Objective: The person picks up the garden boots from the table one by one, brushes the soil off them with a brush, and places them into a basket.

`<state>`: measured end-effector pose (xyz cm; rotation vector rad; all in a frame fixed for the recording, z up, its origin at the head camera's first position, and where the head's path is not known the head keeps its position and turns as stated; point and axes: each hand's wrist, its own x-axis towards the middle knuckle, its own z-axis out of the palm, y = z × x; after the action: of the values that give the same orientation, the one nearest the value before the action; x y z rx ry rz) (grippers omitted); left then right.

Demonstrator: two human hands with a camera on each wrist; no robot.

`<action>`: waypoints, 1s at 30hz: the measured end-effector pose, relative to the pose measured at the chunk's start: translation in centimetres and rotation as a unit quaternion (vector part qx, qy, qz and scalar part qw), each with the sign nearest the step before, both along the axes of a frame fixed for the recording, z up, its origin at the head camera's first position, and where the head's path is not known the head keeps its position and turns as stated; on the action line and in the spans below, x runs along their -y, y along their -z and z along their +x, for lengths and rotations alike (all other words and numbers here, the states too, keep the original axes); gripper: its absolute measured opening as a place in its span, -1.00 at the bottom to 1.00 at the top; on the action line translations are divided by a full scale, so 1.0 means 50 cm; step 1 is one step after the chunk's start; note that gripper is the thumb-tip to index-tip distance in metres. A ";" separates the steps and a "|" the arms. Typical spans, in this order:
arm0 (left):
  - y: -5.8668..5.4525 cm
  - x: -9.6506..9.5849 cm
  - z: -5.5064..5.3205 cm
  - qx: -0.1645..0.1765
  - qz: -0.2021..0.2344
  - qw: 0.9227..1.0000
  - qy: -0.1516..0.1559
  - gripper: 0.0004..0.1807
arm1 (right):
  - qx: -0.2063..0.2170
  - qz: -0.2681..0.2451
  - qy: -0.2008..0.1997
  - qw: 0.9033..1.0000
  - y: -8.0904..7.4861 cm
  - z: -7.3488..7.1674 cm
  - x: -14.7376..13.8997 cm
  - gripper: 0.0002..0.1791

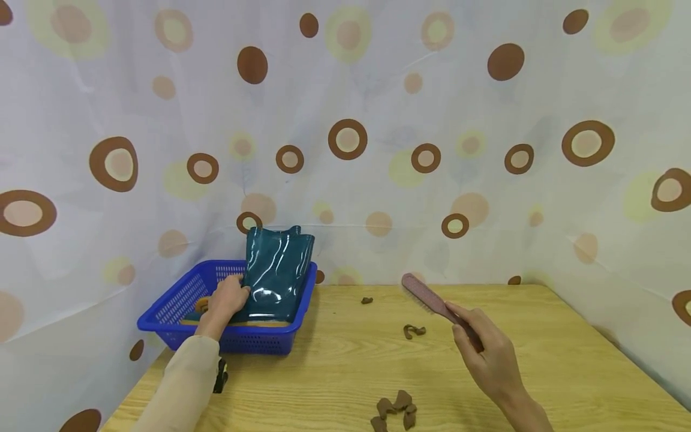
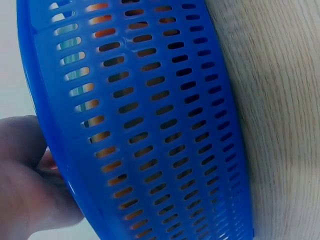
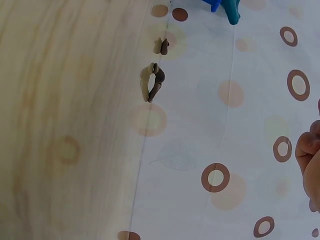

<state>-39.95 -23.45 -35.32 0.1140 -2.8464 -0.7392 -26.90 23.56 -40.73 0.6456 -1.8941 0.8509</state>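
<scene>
In the head view my right hand (image 1: 486, 354) grips the handle of a pink hairbrush (image 1: 423, 294), raised over the table with its bristles facing down and left. Just part of that hand (image 3: 310, 165) shows in the right wrist view. My left hand (image 1: 227, 300) reaches over the near rim of a blue plastic basket (image 1: 248, 341) and holds glossy dark teal rubber boots (image 1: 278, 273) by their left side. Their shafts stand up above the basket. In the left wrist view the basket wall (image 2: 150, 100) hides most of the left fingers.
Brown lumps (image 1: 402, 399) lie near the table's front edge, with smaller brown pieces (image 1: 414, 331) farther back. The wooden table (image 1: 335, 366) ends at a spotted curtain (image 1: 378, 168). Something orange (image 1: 202, 304) lies inside the basket.
</scene>
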 end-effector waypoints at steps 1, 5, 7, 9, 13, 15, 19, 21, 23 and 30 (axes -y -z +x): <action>0.000 -0.001 0.001 -0.003 0.002 1.000 0.001 -0.42 | 0.001 0.001 0.006 1.000 0.001 0.000 0.000 -0.51; -0.006 -0.013 0.008 -0.016 0.005 1.000 0.015 -0.39 | -0.011 -0.006 0.029 1.000 0.003 -0.001 0.000 -0.51; -0.008 -0.018 0.011 -0.020 0.006 0.999 0.027 -0.37 | -0.014 -0.009 0.032 0.999 0.004 -0.004 -0.001 -0.51; -0.007 -0.021 0.014 -0.022 0.002 0.999 0.031 -0.36 | -0.013 -0.011 0.031 0.999 0.003 -0.005 0.000 -0.51; -0.003 -0.019 0.015 -0.025 -0.007 0.999 0.034 -0.36 | 0.016 -0.012 0.045 0.999 0.000 -0.002 0.003 -0.55; -0.001 -0.021 0.017 -0.032 -0.008 0.999 0.036 -0.38 | 0.048 -0.015 0.058 0.997 -0.002 0.001 0.004 -0.58; -0.003 -0.032 0.022 -0.045 0.001 0.998 0.044 -0.41 | 0.121 -0.020 0.077 0.989 -0.005 0.004 0.002 -0.64; -0.006 -0.040 0.025 -0.051 0.008 0.997 0.049 -0.43 | 0.156 -0.013 0.084 0.984 -0.006 0.004 -0.001 -0.65; -0.009 -0.050 0.029 -0.056 0.010 0.997 0.054 -0.44 | 0.195 0.000 0.087 0.977 -0.008 0.002 -0.003 -0.64; -0.019 -0.083 0.038 -0.084 0.027 0.993 0.075 -0.46 | 0.296 0.008 0.076 0.952 -0.016 0.000 -0.009 -0.57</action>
<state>-38.07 -19.30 -34.38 -0.1501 -2.6970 -0.8130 -26.92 24.01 -39.95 0.2537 -2.4504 1.0031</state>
